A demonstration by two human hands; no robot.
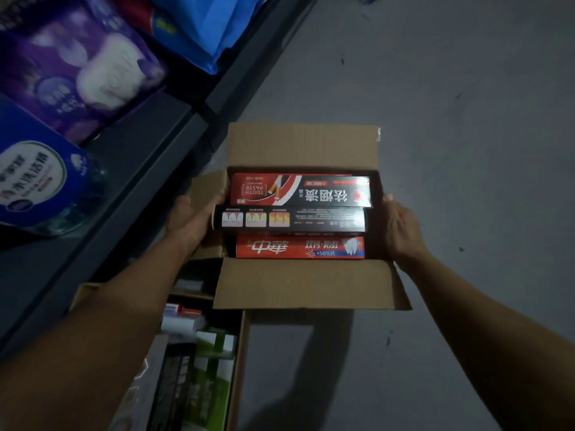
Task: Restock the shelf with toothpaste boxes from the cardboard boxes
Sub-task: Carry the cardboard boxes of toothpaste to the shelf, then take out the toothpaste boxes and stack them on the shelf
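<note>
Above floor [466, 119]: 1 open cardboard box [308, 287], 3 toothpaste boxes [292, 219] on top.
L hand [189, 217] + R hand [401, 227] grip box sides; fingers curled round walls.

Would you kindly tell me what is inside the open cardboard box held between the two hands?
The cardboard box shows three toothpaste boxes: red-and-black, black, red. Anything beneath them is covered.

Toothpaste boxes [298, 213] lie in carton [305, 287], right of shelf [130, 169].
</note>
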